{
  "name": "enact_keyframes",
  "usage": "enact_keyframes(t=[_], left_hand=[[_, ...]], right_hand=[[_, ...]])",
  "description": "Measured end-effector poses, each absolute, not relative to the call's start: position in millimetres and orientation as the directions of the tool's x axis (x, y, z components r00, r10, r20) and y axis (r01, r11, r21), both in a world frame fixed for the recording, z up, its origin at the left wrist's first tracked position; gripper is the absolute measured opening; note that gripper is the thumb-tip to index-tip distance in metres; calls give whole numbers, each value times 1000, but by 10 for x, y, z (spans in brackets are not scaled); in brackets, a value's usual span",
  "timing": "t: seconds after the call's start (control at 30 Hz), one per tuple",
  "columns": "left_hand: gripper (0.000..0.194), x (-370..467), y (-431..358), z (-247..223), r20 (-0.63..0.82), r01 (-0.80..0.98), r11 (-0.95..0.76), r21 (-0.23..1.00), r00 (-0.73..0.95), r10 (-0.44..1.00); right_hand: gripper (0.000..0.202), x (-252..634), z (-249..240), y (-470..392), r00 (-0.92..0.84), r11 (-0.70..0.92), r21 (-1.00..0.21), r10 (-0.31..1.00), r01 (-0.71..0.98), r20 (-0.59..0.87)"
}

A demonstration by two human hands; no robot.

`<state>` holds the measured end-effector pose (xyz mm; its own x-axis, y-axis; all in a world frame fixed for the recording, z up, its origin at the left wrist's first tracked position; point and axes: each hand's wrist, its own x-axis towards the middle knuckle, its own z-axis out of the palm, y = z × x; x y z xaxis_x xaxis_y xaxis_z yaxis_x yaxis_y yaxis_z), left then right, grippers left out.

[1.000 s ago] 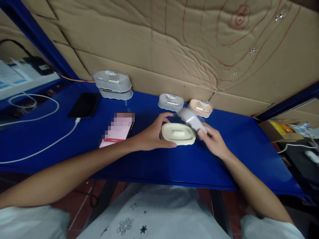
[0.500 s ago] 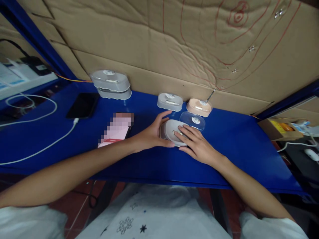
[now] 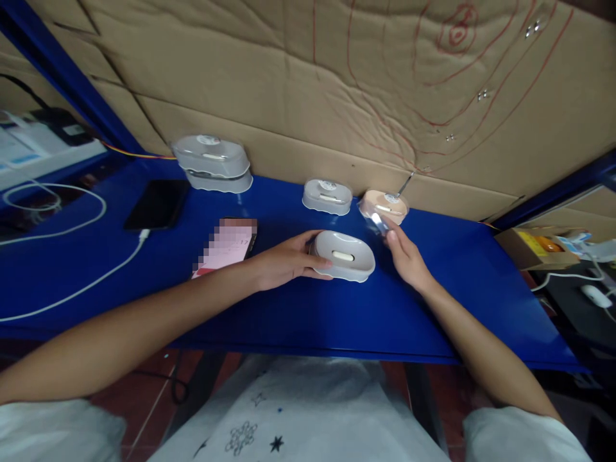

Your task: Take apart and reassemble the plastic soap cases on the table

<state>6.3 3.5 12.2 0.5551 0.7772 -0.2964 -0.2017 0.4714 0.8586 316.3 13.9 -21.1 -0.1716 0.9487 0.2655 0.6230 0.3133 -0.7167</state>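
Blue counter (image 3: 312, 327) below cardboard (image 3: 231, 70). Keeps the left hand (image 3: 293, 262) clamped around the left end of the grey box (image 3: 353, 276), mid-counter. Has just moved the right hand (image 3: 408, 253) off its grey top (image 3: 363, 251) and pinched up the clear lid (image 3: 376, 222), now tilted before the peach box (image 3: 392, 208). Seems done fitting that top, with the lid not yet on.

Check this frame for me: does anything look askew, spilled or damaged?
Nothing looks spilled or broken. The cardboard panel behind the table is creased and scrawled with red lines, which looks makeshift. The clear lid is tilted, but the right hand is holding it. Pixel blocks oddly cover the lit phone screen.
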Motion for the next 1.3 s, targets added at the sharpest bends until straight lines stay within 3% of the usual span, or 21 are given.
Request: enact_keyframes(t=[0.03,0.1,0.27,0.47,0.7,0.87,0.97,1.07,1.2,1.3], left_hand=[[72,64,38,111,-283,-204,456,866,551,785],[72,66,43,92,-262,-208,431,878,545,797],[76,67,43,72,-214,-235,395,888,551,807],[87,74,39,49,-157,-227,325,918,546,823],[86,45,44,96,-185,-201,327,923,515,837],[83,5,94,83,-42,-93,113,989,561,827],[87,-20,137,67,-5,69,-47,997,613,790],[87,-41,246,102,27,318,-272,908,605,796],[82,-78,614,236,224,573,-588,571,580,783],[88,-101,1021,292,246,671,-642,372,595,765]], right_hand=[[67,3113,-193,88,-187,307,-786,952,537,244],[63,3021,-150,-26,-281,368,-806,924,464,260],[59,2906,-52,-215,-568,663,-499,744,558,353],[76,2943,-32,-178,-661,745,-356,666,564,346],[83,2937,-58,-141,-639,723,-399,688,564,343],[82,2988,-16,-139,-651,711,-434,694,553,308],[78,3024,61,-138,-658,704,-429,699,566,278],[69,3068,146,-125,-665,700,-385,706,602,244],[64,3281,173,-126,-619,658,-336,751,674,229],[63,3720,96,-174,-563,610,-288,792,738,236]])
